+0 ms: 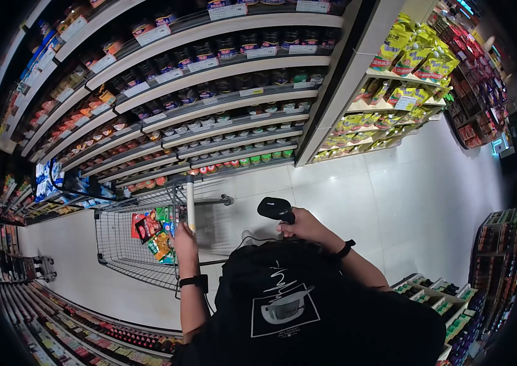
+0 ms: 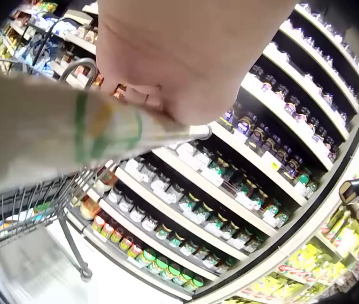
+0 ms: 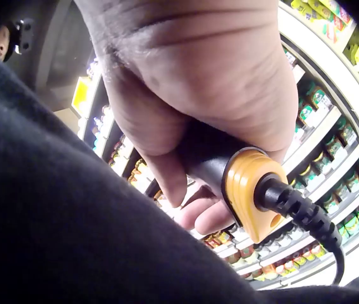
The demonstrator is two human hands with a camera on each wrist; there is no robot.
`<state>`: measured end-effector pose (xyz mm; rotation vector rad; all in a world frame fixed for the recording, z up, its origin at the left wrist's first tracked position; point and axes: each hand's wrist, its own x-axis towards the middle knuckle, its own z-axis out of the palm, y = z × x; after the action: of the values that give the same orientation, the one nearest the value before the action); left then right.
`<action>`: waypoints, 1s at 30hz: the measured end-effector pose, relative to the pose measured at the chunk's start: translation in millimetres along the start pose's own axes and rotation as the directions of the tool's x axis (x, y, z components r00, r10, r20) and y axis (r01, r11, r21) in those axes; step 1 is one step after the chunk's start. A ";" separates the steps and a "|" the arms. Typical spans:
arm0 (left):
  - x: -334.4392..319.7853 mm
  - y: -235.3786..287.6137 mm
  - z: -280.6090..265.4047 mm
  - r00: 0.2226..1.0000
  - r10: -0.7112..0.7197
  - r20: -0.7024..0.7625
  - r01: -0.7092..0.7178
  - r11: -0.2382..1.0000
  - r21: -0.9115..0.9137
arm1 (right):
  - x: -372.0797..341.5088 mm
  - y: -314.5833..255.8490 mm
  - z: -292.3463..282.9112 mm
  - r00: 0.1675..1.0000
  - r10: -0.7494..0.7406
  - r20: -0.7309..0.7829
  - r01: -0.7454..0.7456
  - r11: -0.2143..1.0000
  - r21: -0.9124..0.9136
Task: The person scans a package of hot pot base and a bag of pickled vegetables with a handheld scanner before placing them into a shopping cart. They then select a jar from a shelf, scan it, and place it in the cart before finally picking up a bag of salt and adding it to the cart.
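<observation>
A black handheld scanner (image 1: 275, 209) is gripped by the right hand (image 1: 305, 226). In the right wrist view that hand (image 3: 198, 82) wraps round the black handle, whose yellow end (image 3: 255, 190) carries a black cable (image 3: 306, 218). The left hand (image 1: 185, 243) is at the pale push bar (image 1: 191, 204) of a wire shopping cart (image 1: 136, 277). Seen from the left wrist, the hand (image 2: 173, 57) lies over the bar (image 2: 27, 133), with its fingers curled round the far side. Colourful packets (image 1: 153, 232) lie inside the cart.
Long shelves of jars (image 1: 228, 46) stand in front, with yellow bags (image 1: 417, 55) on a shelf end to the right. White floor (image 1: 356, 195) runs between the shelves. Another rack (image 1: 499, 244) is at the right, and more shelves (image 1: 87, 317) are at the lower left.
</observation>
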<state>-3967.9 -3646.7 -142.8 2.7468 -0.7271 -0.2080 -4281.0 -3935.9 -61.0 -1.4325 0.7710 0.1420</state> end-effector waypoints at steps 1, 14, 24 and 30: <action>-2.3 4.1 0.9 0.997 -0.081 -0.002 0.080 0.986 -0.144 | -1.2 3.2 -2.5 1.000 0.005 0.002 -0.005 1.000 0.007; -5.0 12.3 6.1 0.992 0.059 0.108 -0.033 0.973 -0.229 | -11.0 1.0 18.6 0.999 0.028 -0.029 -0.031 0.993 -0.117; 21.7 -0.1 -0.5 0.970 0.005 0.242 0.045 0.978 -0.202 | -6.3 -13.8 57.2 0.998 0.037 -0.054 -0.042 0.993 -0.107; 24.0 -26.1 34.3 0.944 -0.026 0.329 0.219 0.796 -0.565 | -10.3 -31.3 85.1 0.994 -0.011 -0.109 -0.006 0.988 -0.155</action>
<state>-3942.5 -3645.4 -185.0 2.1634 -0.4407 -0.7703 -4239.1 -3859.5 -33.9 -1.5991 0.8632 0.1247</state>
